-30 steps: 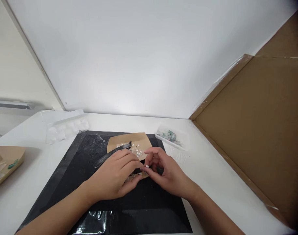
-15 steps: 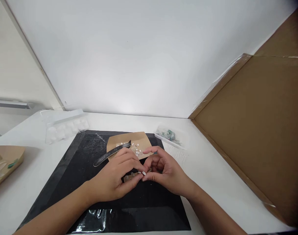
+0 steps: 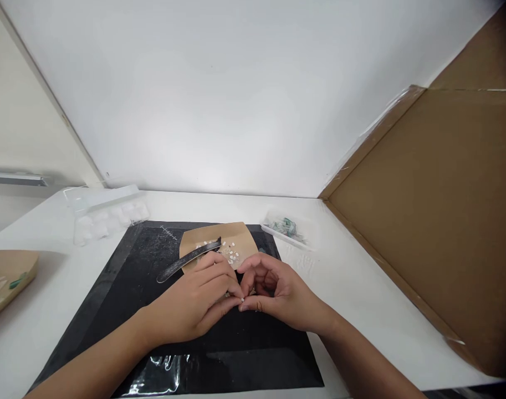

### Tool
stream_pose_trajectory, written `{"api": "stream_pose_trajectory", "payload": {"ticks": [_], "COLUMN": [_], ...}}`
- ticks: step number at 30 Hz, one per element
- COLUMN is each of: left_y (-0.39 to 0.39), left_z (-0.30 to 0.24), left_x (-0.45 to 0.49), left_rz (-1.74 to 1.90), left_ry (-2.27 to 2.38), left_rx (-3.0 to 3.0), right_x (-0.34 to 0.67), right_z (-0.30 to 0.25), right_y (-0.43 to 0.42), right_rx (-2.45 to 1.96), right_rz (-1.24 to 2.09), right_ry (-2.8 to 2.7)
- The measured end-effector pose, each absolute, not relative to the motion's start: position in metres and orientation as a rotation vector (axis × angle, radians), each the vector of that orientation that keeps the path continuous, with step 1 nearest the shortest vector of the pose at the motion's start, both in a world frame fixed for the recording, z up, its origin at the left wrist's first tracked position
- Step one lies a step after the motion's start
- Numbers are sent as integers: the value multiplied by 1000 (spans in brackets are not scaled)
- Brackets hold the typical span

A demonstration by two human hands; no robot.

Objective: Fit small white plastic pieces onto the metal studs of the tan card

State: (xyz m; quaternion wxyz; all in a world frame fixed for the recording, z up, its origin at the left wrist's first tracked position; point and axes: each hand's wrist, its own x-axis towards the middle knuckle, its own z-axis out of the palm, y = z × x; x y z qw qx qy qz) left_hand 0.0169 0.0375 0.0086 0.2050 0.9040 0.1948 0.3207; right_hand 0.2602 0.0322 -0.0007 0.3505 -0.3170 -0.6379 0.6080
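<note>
A small white piece [image 3: 242, 300] shows at the meeting fingertips of both hands, over the black mat [image 3: 219, 360]. My left hand [image 3: 203, 296] comes in from the left, its thumb and forefinger pinched together on the piece. From the right, my right hand [image 3: 273, 288] has thumb and forefinger closed at the same piece, its other fingers curled. Most of the piece is covered by fingers. Just beyond the left hand, a curved black strip like a nail file [image 3: 186, 260] lies partly across a brown paper sheet [image 3: 240, 233] with several small white and clear bits.
A clear tray of green and clear pieces [image 3: 288, 228] stands at the back right, with small clear bits [image 3: 306, 261] beside it. An open clear compartment box [image 3: 111, 219] is at the back left. At the left edge sits a brown paper tray [image 3: 26, 260]. Cardboard [image 3: 423, 233] borders the right.
The white oval piece, plainly visible before, is now mostly covered by the fingertips. The right fingers have curled lower, and a brown strip with clear bits behind the left hand is now largely hidden.
</note>
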Motion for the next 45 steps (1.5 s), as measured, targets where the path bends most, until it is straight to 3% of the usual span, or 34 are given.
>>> {"api": "stream_pose_trajectory", "payload": {"ticks": [20, 32, 45], "left_y": [39, 39, 39], "left_z": [2, 6, 0], "left_x": [14, 18, 23], "left_rz": [1043, 1260, 1424], "left_ry": [644, 646, 732], "left_rx": [2512, 2520, 2398], "right_x": [252, 247, 239], "right_z": [3, -1, -9], "right_y": [28, 26, 23], "right_rx": [-834, -847, -840], "right_rz": [1176, 1058, 541], "right_ry": [-1985, -1809, -1847]}}
